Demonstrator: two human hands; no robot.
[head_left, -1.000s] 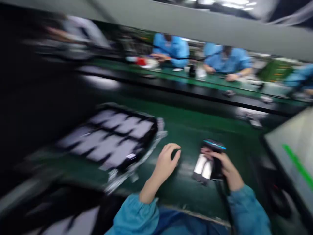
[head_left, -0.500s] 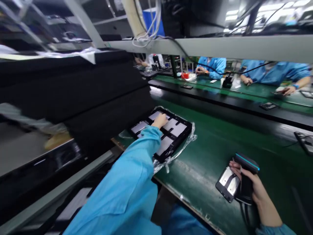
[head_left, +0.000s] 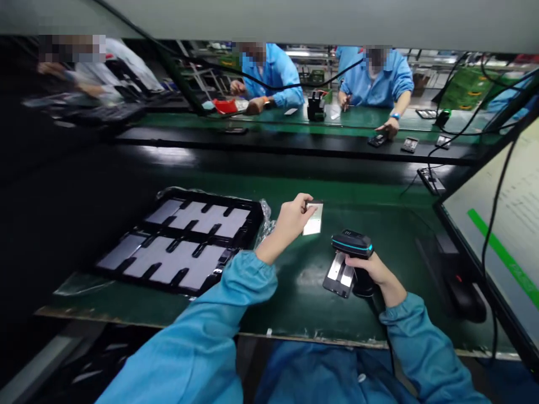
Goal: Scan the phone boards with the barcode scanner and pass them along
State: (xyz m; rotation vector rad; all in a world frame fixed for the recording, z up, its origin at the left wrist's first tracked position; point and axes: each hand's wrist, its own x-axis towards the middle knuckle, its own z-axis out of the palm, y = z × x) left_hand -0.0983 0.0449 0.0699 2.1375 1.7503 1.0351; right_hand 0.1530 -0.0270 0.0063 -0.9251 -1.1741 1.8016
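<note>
We're pinching one card (head_left: 313, 220) in left hand (head_left: 290, 221), over table (head_left: 295, 314). We're holding one scanner (head_left: 351, 244), one dark plate (head_left: 339, 286) with two shiny strips (head_left: 336, 266) in right hand (head_left: 378, 271). One tray (head_left: 253, 210) is lying left of both hands.

Electronics factory: blue-clad workers (head_left: 377, 84) at green benches (head_left: 295, 306)

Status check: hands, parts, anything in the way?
Left hand pinching pale flat piece. Right hand gripping handheld scanner. Dark-framed piece beside scanner's grip, top end hidden behind scanner's head.
</note>
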